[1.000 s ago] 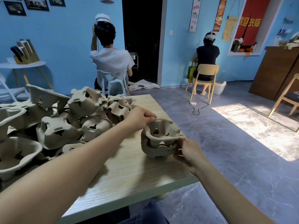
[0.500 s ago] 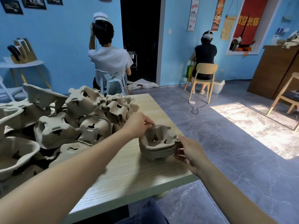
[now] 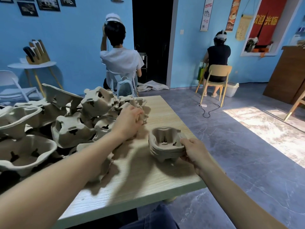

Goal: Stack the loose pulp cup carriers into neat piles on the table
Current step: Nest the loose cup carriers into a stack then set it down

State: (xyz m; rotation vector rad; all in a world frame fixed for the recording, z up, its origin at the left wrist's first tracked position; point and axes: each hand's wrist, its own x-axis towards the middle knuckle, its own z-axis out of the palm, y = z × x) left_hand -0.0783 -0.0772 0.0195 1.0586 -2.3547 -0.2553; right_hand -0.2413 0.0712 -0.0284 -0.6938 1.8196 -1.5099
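A short stack of nested pulp cup carriers [image 3: 165, 146] stands near the right edge of the wooden table [image 3: 148, 184]. My right hand [image 3: 194, 151] grips the stack's right rim, thumb over the top. A big heap of loose beige carriers [image 3: 69, 128] covers the table's left half. My left hand [image 3: 130, 119] reaches into the heap's right side, its fingers curled on a carrier [image 3: 143, 111] there. Motion blur hides how firmly that carrier is held.
The table's right edge drops to the grey floor [image 3: 239, 154] just beyond the stack. Two people sit with their backs to me, one on a white chair [image 3: 122, 83] right behind the table, one on a wooden chair [image 3: 216, 80] farther off.
The top carrier has been pressed down into the stack, which is now lower. My left hand has left the stack and moved up-left into the loose heap. The right hand stays on the stack.
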